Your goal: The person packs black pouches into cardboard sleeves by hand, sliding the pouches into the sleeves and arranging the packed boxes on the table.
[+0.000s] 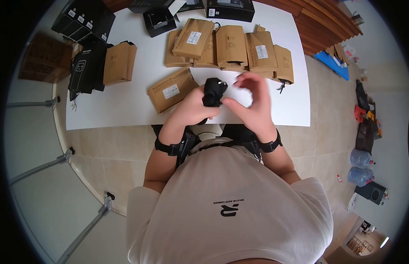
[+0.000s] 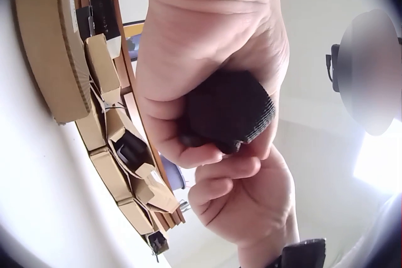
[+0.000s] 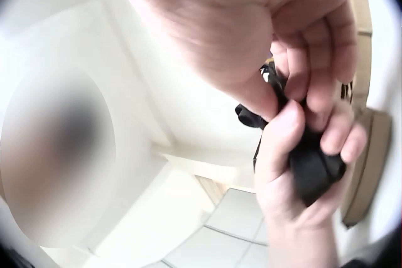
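A compact black bundle [image 1: 214, 92], which looks like folded strap with a ribbed edge, is gripped in my left hand [image 1: 196, 107] above the table's front edge. In the left wrist view the palm and curled fingers wrap round the bundle [image 2: 229, 108]. A small shiny bit shows at its top in the head view. My right hand [image 1: 256, 103] hovers just to the right, blurred, with thumb and fingers bent and a gap between them. Its thumb comes close to the bundle; in the right wrist view its fingertips [image 3: 320, 101] overlap the left hand's.
One cardboard box [image 1: 172, 91] lies just left of the hands on the white table [image 1: 147, 53]. Several more cardboard boxes [image 1: 231, 44] are grouped behind. Black boxes [image 1: 230, 10] stand along the back, with others at the left [image 1: 86, 66] beside an upright cardboard box [image 1: 120, 64].
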`<move>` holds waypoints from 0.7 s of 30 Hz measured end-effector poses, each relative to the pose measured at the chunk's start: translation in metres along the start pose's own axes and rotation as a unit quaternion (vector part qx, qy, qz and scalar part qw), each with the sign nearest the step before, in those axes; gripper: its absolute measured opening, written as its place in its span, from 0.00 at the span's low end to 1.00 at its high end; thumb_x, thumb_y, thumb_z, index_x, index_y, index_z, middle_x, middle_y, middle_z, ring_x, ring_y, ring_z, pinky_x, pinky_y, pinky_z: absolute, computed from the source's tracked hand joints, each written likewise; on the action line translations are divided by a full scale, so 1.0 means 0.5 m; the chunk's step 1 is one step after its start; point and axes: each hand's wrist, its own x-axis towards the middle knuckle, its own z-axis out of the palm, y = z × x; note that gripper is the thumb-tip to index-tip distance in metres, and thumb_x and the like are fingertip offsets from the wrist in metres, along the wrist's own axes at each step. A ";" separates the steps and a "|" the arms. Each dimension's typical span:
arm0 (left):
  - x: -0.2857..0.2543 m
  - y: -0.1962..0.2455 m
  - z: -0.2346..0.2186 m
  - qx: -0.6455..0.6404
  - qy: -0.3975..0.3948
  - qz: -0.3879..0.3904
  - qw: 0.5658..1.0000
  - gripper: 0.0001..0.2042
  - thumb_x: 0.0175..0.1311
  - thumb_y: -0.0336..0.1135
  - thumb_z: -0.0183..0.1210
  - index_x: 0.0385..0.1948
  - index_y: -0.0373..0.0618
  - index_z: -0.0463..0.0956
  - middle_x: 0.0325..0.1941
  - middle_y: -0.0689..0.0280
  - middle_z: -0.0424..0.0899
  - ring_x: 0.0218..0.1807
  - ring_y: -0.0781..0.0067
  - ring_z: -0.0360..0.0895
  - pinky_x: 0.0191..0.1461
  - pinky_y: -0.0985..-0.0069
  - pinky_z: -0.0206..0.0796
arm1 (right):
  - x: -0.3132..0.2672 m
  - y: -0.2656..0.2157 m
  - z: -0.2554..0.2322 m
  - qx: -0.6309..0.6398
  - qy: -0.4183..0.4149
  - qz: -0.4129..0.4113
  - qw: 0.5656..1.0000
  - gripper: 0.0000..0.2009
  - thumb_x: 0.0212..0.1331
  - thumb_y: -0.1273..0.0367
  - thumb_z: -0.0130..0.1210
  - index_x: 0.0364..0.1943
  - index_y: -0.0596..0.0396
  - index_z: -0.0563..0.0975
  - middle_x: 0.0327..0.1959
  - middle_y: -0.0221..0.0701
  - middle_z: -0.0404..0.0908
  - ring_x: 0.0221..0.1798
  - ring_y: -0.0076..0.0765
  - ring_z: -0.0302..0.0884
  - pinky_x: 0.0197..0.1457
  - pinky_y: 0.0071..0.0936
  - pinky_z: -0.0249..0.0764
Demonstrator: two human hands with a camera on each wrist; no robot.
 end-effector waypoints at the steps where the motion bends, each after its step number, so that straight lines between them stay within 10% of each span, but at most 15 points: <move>1: 0.000 -0.003 0.001 -0.011 -0.015 -0.060 0.998 0.27 0.44 0.24 0.70 0.51 0.38 0.73 0.43 0.66 0.80 0.44 0.77 0.76 0.46 0.75 0.71 | 0.005 -0.004 -0.011 0.005 0.012 -0.077 0.997 0.26 0.45 0.66 0.72 0.49 0.56 0.73 0.50 0.39 0.74 0.54 0.39 0.73 0.59 0.36 0.70; 6: 0.018 -0.044 0.019 0.155 -0.106 0.267 0.945 0.16 0.48 0.28 0.68 0.42 0.42 0.79 0.37 0.66 0.82 0.43 0.72 0.78 0.42 0.73 0.71 | 0.042 -0.038 -0.019 -0.174 -0.279 -0.315 0.890 0.25 0.48 0.53 0.68 0.48 0.52 0.78 0.57 0.39 0.76 0.62 0.54 0.70 0.61 0.46 0.70; 9: 0.020 -0.052 0.013 -0.026 -0.207 0.147 0.967 0.11 0.51 0.25 0.63 0.38 0.41 0.81 0.39 0.65 0.83 0.43 0.72 0.78 0.42 0.73 0.71 | 0.025 -0.010 -0.017 -0.160 -0.300 -0.299 0.892 0.26 0.47 0.52 0.68 0.49 0.51 0.78 0.56 0.37 0.77 0.58 0.51 0.73 0.58 0.41 0.73; 12: 0.014 -0.052 0.041 -0.077 -0.143 -0.002 0.987 0.11 0.48 0.22 0.60 0.37 0.41 0.81 0.37 0.66 0.82 0.42 0.73 0.77 0.42 0.74 0.71 | 0.016 0.007 -0.027 -0.167 -0.348 -0.248 0.889 0.28 0.46 0.52 0.69 0.49 0.51 0.78 0.55 0.36 0.77 0.54 0.49 0.75 0.55 0.38 0.75; 19: 0.016 -0.023 0.054 -0.128 -0.106 0.037 0.985 0.20 0.43 0.20 0.57 0.43 0.39 0.76 0.36 0.61 0.80 0.37 0.69 0.78 0.39 0.73 0.71 | 0.001 0.023 -0.043 -0.154 -0.291 -0.199 0.923 0.29 0.39 0.58 0.74 0.48 0.53 0.79 0.53 0.36 0.78 0.51 0.46 0.75 0.54 0.38 0.75; 21: 0.022 -0.012 0.047 -0.185 -0.213 -0.069 0.957 0.31 0.42 0.19 0.58 0.56 0.37 0.67 0.34 0.59 0.79 0.29 0.71 0.78 0.32 0.73 0.72 | -0.007 0.031 -0.045 -0.127 -0.290 -0.184 0.930 0.27 0.38 0.60 0.75 0.46 0.54 0.80 0.52 0.35 0.78 0.50 0.45 0.76 0.53 0.37 0.75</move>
